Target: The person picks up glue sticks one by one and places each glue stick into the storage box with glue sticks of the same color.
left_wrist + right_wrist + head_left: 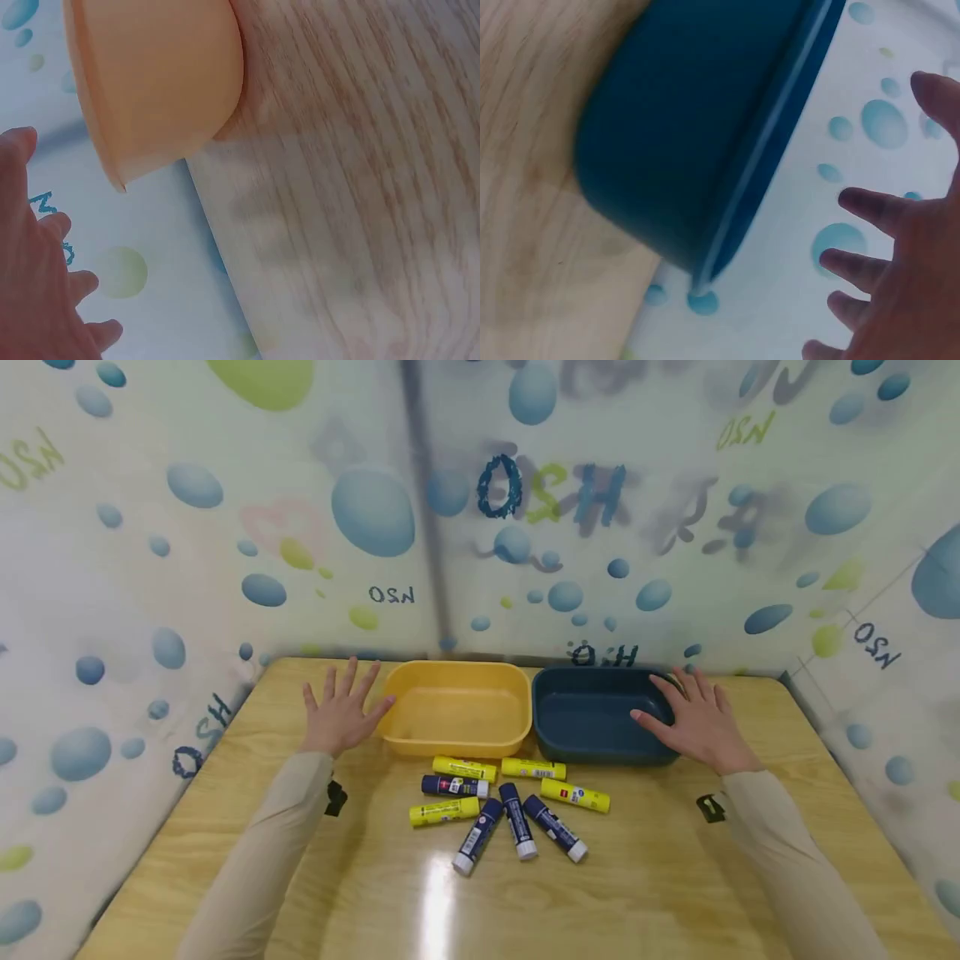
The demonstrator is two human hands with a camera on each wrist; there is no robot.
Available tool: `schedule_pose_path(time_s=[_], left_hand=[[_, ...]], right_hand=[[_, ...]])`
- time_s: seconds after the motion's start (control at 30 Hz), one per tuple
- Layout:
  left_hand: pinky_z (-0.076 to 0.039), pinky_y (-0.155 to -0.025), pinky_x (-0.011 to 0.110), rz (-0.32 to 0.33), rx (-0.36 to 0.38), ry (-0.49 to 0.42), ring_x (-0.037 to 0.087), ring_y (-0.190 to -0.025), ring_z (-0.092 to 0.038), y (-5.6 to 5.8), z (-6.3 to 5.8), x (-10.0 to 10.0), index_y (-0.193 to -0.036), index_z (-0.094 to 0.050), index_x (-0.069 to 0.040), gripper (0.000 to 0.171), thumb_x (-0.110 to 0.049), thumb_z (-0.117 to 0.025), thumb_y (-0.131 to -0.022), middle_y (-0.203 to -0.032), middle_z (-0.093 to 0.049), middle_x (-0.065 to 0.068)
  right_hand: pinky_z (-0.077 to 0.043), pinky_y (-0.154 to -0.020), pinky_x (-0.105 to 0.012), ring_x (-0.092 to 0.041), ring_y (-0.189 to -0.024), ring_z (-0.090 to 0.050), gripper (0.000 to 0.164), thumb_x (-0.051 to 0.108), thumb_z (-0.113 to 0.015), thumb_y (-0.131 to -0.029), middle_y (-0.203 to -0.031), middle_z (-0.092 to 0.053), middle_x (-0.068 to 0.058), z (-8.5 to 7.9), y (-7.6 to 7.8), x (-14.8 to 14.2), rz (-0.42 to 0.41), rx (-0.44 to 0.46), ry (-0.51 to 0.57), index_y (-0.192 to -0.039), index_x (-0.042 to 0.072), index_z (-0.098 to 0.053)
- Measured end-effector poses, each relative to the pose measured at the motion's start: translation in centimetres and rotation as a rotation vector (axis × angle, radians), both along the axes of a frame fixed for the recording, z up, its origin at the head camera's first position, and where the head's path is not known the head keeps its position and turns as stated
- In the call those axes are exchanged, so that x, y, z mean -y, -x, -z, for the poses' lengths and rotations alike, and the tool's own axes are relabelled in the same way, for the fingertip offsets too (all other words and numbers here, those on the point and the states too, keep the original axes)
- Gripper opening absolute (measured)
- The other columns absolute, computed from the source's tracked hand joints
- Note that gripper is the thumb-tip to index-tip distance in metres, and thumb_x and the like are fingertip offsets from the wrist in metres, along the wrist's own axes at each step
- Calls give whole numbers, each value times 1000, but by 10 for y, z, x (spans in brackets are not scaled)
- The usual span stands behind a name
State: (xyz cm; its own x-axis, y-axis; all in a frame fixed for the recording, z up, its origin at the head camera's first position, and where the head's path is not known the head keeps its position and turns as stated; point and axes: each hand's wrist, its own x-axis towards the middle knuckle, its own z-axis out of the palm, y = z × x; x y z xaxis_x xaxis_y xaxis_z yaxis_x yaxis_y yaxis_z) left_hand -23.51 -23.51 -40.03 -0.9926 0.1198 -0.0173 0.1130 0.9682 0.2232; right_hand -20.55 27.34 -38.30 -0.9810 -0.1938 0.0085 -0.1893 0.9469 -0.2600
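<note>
My left hand [341, 717], fingers spread and straight, is at the left end of a yellow plastic tub [457, 750]. In the left wrist view a gap shows between its fingers and the tub's wall [161, 82]. The right hand [701, 727] is spread in the same way over the right end of a dark blue tub [600, 752]; the right wrist view shows it apart from that tub's side [682, 120]. Neither hand holds anything. In front of the tubs lie several yellow glue sticks [444, 812] and several navy glue sticks with white ends [517, 820].
Both tubs stand side by side at the back of a wooden table [600, 902]. Behind it and at the sides hang white sheets [465, 577] printed with blue and green drops. A dark strap piece [711, 808] shows at the right wrist, another [335, 798] at the left.
</note>
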Motion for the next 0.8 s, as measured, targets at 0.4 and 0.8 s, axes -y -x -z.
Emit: schedule_pose_path(time_s=[0.4,0.8], left_hand=[[7,-99,76,-30,122,-26,52,-138,-9,0,5,-1,-156,-15,-16,77,-64,-28,-97,-155,-15,26],[-23,-100,71,3,199,-94,52,-129,-33,4,6,-4,-154,-19,-5,78,-59,-31,-99,-148,-26,34]], right_hand=[[-24,-104,-65,-50,-134,-22,47,26,-68,-90,-141,-37,-31,-14,-10,24,-240,-50,19,-125,-3,-59],[-47,-86,-53,-39,-114,-52,31,16,-65,-92,-128,-52,-22,-16,-19,44,-370,-68,56,-120,1,-62]])
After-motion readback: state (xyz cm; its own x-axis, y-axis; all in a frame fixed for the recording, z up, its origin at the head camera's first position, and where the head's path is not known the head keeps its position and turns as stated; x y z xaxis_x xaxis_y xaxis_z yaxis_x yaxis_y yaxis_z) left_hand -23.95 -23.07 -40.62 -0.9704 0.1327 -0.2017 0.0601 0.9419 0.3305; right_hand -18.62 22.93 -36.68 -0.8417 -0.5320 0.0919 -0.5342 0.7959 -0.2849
